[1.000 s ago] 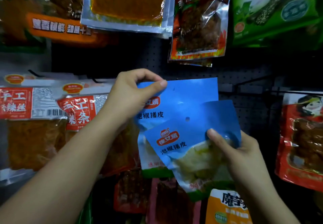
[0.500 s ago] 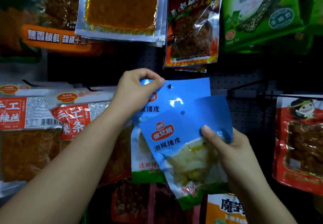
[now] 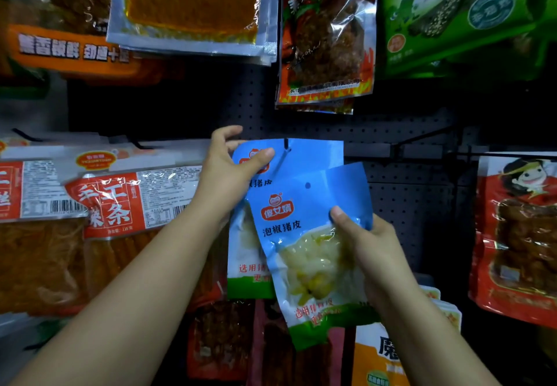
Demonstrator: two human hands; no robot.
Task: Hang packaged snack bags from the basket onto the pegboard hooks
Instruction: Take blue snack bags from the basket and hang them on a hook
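Observation:
Two blue snack bags with pale yellow contents are in front of the dark pegboard (image 3: 407, 204). The rear blue bag (image 3: 304, 159) hangs with its hole over a black hook (image 3: 285, 146). My left hand (image 3: 229, 171) pinches its top left corner between thumb and fingers. The front blue bag (image 3: 310, 253) is tilted, lower and to the right, its hang hole free of any hook. My right hand (image 3: 367, 247) grips its right edge, thumb on the front. The basket is out of sight.
Hanging packs surround the spot: red-and-white bags (image 3: 114, 204) to the left, an orange clear pack (image 3: 193, 8) and a dark red bag (image 3: 325, 38) above, green bags (image 3: 458, 14) upper right, red bags (image 3: 518, 235) right. A bare hook arm (image 3: 422, 138) juts out right of the blue bags.
The rear bag's hole has gone onto the hook under my left hand. My right hand has brought the front bag slightly down and tilted it more.

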